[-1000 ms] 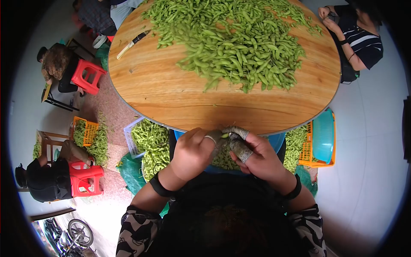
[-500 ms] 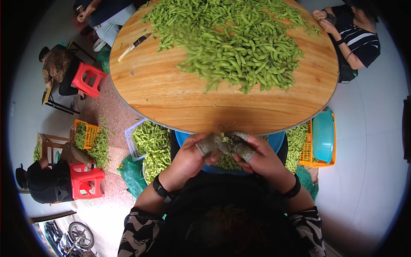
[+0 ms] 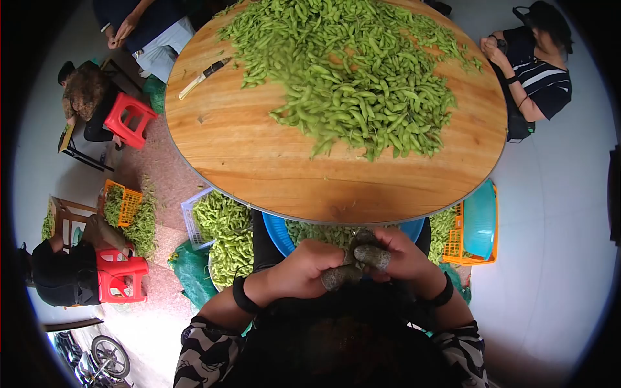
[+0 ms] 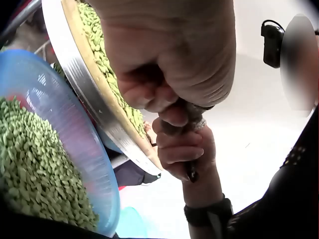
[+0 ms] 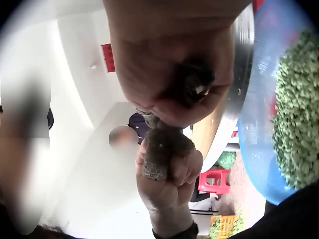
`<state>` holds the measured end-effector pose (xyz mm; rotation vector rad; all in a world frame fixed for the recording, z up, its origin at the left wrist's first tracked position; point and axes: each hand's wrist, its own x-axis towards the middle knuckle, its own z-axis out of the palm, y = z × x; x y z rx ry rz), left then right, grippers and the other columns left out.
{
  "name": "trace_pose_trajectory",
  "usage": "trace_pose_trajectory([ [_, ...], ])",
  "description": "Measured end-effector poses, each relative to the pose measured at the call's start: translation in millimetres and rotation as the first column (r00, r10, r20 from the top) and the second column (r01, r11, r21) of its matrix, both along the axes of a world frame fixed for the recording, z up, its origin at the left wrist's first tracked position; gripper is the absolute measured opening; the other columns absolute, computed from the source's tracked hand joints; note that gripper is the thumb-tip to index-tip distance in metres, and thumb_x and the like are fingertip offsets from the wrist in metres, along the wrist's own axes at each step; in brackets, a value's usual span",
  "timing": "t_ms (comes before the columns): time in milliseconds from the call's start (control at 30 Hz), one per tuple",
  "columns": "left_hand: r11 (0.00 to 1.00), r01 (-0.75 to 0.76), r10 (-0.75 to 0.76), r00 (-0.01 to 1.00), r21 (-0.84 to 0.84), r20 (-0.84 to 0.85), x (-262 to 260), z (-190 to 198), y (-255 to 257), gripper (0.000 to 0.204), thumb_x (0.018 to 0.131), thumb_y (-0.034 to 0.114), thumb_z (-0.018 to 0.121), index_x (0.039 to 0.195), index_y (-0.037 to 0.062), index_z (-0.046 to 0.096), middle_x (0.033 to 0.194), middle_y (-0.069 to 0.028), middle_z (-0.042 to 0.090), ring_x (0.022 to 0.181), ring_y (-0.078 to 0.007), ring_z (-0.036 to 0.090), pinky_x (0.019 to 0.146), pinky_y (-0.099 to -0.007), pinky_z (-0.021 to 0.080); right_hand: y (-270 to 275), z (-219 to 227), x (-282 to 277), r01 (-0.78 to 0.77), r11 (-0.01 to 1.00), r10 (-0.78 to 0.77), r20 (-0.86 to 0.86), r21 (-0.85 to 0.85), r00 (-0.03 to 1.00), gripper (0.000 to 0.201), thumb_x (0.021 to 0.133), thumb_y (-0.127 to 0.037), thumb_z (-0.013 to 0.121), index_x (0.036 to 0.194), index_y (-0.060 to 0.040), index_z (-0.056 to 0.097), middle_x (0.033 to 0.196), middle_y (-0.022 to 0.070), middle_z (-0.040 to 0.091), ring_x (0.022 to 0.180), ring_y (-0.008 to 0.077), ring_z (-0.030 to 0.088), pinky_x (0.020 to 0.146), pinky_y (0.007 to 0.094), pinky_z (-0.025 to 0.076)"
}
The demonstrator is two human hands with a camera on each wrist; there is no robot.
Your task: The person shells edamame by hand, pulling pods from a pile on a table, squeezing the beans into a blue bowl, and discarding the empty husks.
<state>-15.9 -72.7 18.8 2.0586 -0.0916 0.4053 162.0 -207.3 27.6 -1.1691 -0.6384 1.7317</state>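
My left hand [image 3: 301, 266] and right hand [image 3: 404, 255] meet just below the table edge, fingers curled and grey-wrapped thumbs close together. In my right palm I grip a dark slim handle [image 5: 198, 82]; its end [image 4: 192, 172] sticks out below the fist in the left wrist view. Whatever lies between the fingertips is hidden, and I cannot tell whether the left hand holds a pod. Beneath the hands is a blue basin [image 3: 277, 234] of shelled green beans [image 4: 42, 169]. A big heap of green soybean pods [image 3: 369, 97] covers the far part of the round wooden table [image 3: 259, 161].
A knife [image 3: 204, 77] lies at the table's left. Pods fill a white crate [image 3: 194, 216] on my left; an orange crate with a teal basin [image 3: 480, 220] stands right. Other people sit around, some near red stools [image 3: 129, 119].
Both hands have come down closer to my body, and the left has turned over with its thumb lower. The green bits between the fingers are out of sight. The head view has shifted.
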Motion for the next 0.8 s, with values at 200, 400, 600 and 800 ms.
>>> trace_pose_trajectory([
  [200,0.862,-0.013,-0.027,0.997,-0.506,-0.072,9.0,-8.2,11.3,0.012,0.088,-0.002,0.057,0.096,0.0022,0.064,0.078,-0.0100,0.065,0.069,-0.0190,0.063,0.063,-0.0284,0.049,12.8,6.0,1.0,0.143,0.968,-0.181,0.175,0.207,0.968,0.024,0.087,-0.020,0.067,0.105,-0.0058,0.059,0.075,-0.0013,0.056,0.058,0.0055,0.047,0.050,0.0224,0.037],
  [400,0.848,-0.503,0.435,0.839,-0.164,-0.326,-46.6,-5.2,39.4,0.019,0.085,0.005,0.066,0.104,0.0014,0.064,0.070,-0.0090,0.063,0.059,-0.0151,0.059,0.056,-0.0275,0.047,35.4,8.1,3.1,-0.250,0.920,-0.186,0.898,0.301,0.399,0.025,0.083,-0.020,0.067,0.102,-0.0047,0.059,0.075,0.0106,0.062,0.061,0.0283,0.060,0.059,0.0353,0.048],
  [600,0.675,-0.476,0.736,0.483,0.564,-0.473,-122.9,4.8,54.3,0.041,0.070,0.017,0.078,0.105,0.0025,0.064,0.074,-0.0161,0.064,0.065,-0.0307,0.064,0.056,-0.0365,0.050,141.9,-9.7,-7.3,-0.162,0.891,-0.429,0.903,0.425,0.013,0.023,0.080,-0.019,0.068,0.091,-0.0033,0.056,0.079,0.0178,0.064,0.071,0.0351,0.065,0.061,0.0430,0.050],
  [800,0.671,-0.544,0.704,0.681,0.503,-0.204,-83.1,9.6,57.2,0.029,0.072,0.009,0.074,0.098,0.0010,0.064,0.079,-0.0156,0.061,0.073,-0.0362,0.062,0.062,-0.0405,0.051,162.7,-20.5,-9.5,-0.019,0.974,-0.225,0.959,0.225,-0.170,0.029,0.078,-0.021,0.069,0.090,-0.0004,0.054,0.078,0.0193,0.065,0.069,0.0353,0.065,0.062,0.0426,0.053],
])
